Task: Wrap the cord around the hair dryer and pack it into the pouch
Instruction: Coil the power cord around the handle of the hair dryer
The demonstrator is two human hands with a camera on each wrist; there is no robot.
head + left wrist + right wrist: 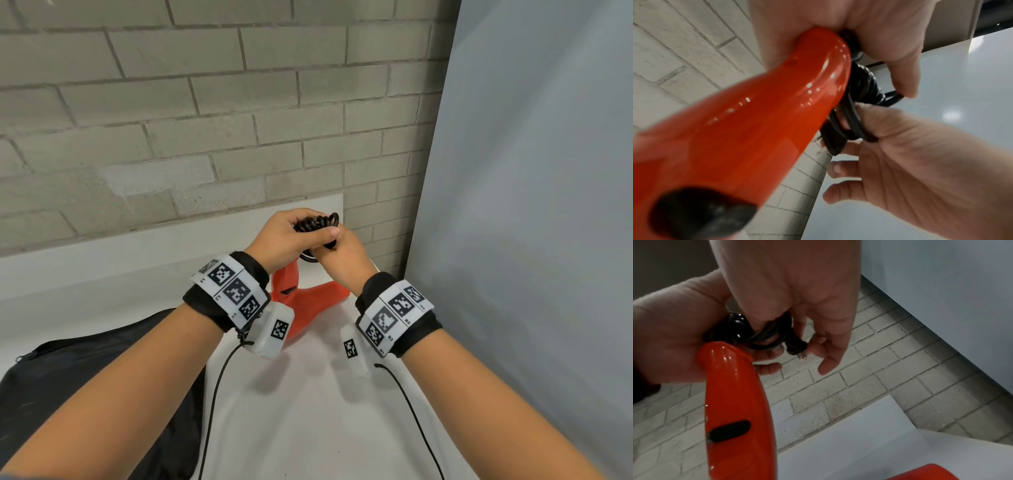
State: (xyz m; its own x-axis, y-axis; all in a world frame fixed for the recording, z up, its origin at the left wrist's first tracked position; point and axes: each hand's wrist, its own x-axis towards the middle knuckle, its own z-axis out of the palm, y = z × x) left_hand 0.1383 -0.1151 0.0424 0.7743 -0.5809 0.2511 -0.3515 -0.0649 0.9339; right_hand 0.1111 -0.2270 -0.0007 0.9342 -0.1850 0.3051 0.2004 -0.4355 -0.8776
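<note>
While the left hand (284,236) clamps its grip round the handle end of the red hair dryer (305,305) and the black cord (317,222) coiled there, the right hand (337,255) pinches the last loops beside the plug (796,346), near the desk's (308,411) far edge. Wrapping looks nearly finished; the next move calls for tucking the plug end so the coils hold. The black pouch (102,359) lies at the desk's near left.
</note>
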